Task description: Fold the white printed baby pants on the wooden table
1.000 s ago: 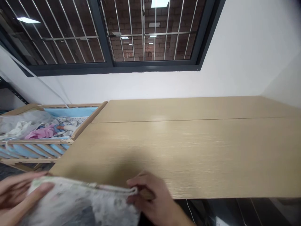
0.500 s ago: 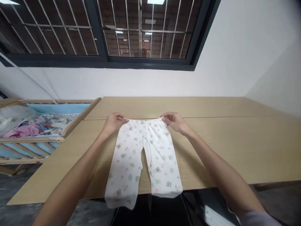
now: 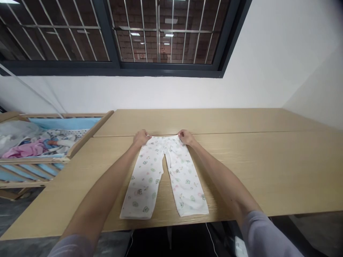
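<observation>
The table (image 3: 268, 171) is a long, pale slab of wood grain, matte, with a straight seam running across it near the far edge. Against its left edge stands a slatted wooden crib (image 3: 80, 137) with blue lining and a heap of crumpled soft clothes.

The pants (image 3: 166, 178), white soft knit with small printed patches, now lie wholly on the table. Half a second ago both legs hung over the near edge; now the cuffs rest just inside it, and the gathered waistband lies at the seam. The legs spread in a narrow upside-down V, flat and smooth.

The left hand (image 3: 141, 137) and right hand (image 3: 185, 136) have moved farther out and closer together. Each is curled shut, pinching one corner of the waistband.
</observation>
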The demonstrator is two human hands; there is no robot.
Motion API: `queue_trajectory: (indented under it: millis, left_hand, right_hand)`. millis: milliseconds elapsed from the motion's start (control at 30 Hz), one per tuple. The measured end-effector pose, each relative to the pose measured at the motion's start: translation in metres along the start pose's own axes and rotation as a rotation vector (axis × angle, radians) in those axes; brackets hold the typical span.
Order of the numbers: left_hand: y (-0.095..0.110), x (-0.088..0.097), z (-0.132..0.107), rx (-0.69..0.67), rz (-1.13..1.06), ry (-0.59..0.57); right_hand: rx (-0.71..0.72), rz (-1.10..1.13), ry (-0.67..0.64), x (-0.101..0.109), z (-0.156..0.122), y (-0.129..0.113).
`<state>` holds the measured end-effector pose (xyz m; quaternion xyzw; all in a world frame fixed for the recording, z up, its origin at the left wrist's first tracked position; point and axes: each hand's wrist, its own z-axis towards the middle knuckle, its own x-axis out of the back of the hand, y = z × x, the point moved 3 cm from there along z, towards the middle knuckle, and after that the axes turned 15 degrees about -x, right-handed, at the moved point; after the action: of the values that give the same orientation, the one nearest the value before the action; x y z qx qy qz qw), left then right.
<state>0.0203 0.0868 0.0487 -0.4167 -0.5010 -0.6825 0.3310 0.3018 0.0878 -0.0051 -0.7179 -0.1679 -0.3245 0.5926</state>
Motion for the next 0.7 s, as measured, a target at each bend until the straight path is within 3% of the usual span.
queue_trajectory:
  millis: [100,200,300,367,433,533,700]
  left_hand:
    - [0.036,0.012,-0.023,-0.092,0.078,0.009]
    - [0.095,0.017,-0.078,-0.27,0.104,-0.009]
    - [0.157,-0.001,-0.155,-0.486,0.092,-0.216]
    - [0.185,-0.022,-0.2,-0.548,0.096,-0.34]
    - [0.201,-0.045,-0.229,-0.565,0.075,-0.452]
    - [0.208,-0.068,-0.245,-0.567,0.035,-0.529]
    - [0.206,-0.069,-0.244,-0.584,0.011,-0.541]
  right_hand:
    - [-0.012,-0.026,-0.011,-0.004,0.007,0.005]
    - [0.0,-0.025,-0.057,-0.004,0.011,0.008]
    - [0.027,-0.009,-0.097,-0.003,0.013,0.01]
    - [0.037,-0.005,-0.114,-0.002,0.013,0.01]
    - [0.038,-0.013,-0.128,-0.002,0.013,0.011]
    - [0.024,-0.041,-0.128,-0.001,0.014,0.01]
    - [0.0,-0.102,-0.101,0.003,0.008,-0.001]
